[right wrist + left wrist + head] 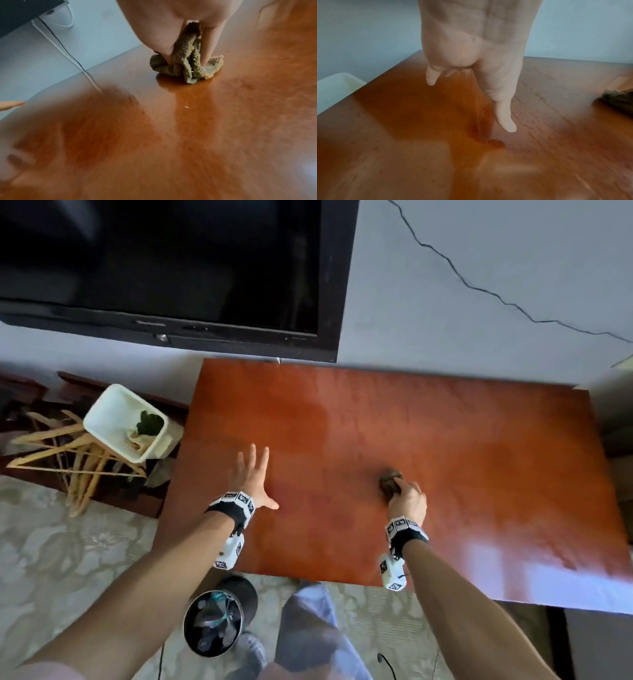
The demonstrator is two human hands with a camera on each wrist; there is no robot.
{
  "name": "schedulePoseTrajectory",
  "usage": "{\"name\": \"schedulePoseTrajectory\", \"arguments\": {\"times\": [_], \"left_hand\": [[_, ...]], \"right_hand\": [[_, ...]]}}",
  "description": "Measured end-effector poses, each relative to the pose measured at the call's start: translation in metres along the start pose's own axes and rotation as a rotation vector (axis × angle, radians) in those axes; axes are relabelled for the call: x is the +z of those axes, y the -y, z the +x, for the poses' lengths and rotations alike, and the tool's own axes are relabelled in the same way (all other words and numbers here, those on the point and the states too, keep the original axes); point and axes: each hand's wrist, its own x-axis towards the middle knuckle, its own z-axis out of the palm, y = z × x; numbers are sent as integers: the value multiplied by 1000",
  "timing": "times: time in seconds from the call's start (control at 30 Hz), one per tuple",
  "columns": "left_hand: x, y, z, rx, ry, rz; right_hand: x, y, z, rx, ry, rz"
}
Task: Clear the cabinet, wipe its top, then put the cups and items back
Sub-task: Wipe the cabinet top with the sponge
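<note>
Your cabinet top [445,440] carries no cups or items, so you look to be in the wiping step. Your right hand [407,501] holds the rag [188,65] bunched, toward the near edge and about midway between the left and right edges, probably so a thick wad takes the pressure. The fingers [211,40] of that hand are curled down round the cloth, pinching folds between them and pressing it onto the wood.

Your left hand [251,477] sits near the front-left corner, well apart from the rag, likely to steady you as you lean in. It holds nothing: its fingers [505,116] are straight and spread, low over the wood; whether the palm touches, I cannot tell.
</note>
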Motion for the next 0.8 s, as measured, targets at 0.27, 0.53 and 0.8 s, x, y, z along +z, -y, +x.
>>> {"name": "schedulePoseTrajectory", "arguments": {"times": [0.27,0.53,0.8], "left_hand": [[16,52,7,-125,-29,-174],[42,126,-30,-247,-24,-188],[69,169,-72,-190,13,-155]], "right_hand": [[26,82,67,-118,111,-94],[79,115,-22,-491,333,-214],[85,57,-163,-511,364,-245]]}}
